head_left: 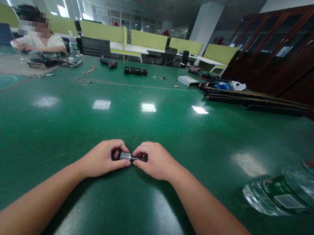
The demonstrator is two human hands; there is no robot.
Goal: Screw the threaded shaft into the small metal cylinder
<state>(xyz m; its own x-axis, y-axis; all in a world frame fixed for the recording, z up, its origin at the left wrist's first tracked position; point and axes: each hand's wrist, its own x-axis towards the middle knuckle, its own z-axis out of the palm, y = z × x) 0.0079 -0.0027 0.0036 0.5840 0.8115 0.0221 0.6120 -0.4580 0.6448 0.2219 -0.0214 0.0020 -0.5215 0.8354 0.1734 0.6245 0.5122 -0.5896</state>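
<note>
Low over the green table (65, 128), my two hands meet around a small silver-and-black cylindrical part (125, 155) lying sideways. My left hand (99, 160) grips its silver body between thumb and fingers, with a black end showing inside the curled fingers. On the other side, my right hand (159, 162) pinches the thin dark end that sticks out toward it. The fingers cover much of the part, and I cannot make out its exact kind.
Large clear plastic bottles (289, 189) lie on their sides at the right. Farther back are a power drill (108, 63), a black slotted block (135, 71), a silver box (188, 81) and long black strips (274, 104). Another person (40, 36) sits at the far left.
</note>
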